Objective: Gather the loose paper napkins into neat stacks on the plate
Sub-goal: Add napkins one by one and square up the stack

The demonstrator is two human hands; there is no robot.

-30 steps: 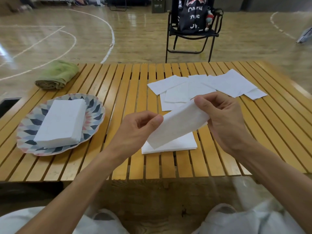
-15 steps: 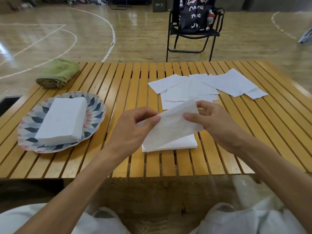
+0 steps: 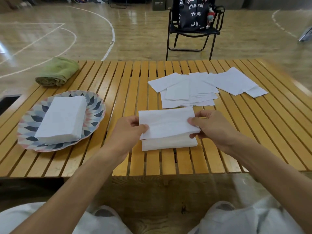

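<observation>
The left hand [image 3: 130, 130] pinches the left edge of one folded napkin [image 3: 166, 124], thumb on top. The right hand [image 3: 211, 128] pinches its right edge the same way. So each grip is narrow and holds the same thin sheet. The napkin hangs flat between the two hands, just above a small stack [image 3: 168, 143] that lies on the desk [image 3: 253, 132].

What could go wrong? The paper is thin and soft. If one hand lets go first, the sheet may land crooked and the stack will not be neat. A hard pull could tear it. A bump from a hand could push the stack askew.

Behind the hands, near the middle of the desk, lie the loose napkins [image 3: 199, 88], spread out and overlapping. They are not gathered yet. To the left, well apart from the hands, the patterned plate [image 3: 28, 129] already holds one neat pile [image 3: 62, 119]. A rolled green towel [image 3: 57, 71] sits behind the plate.
</observation>
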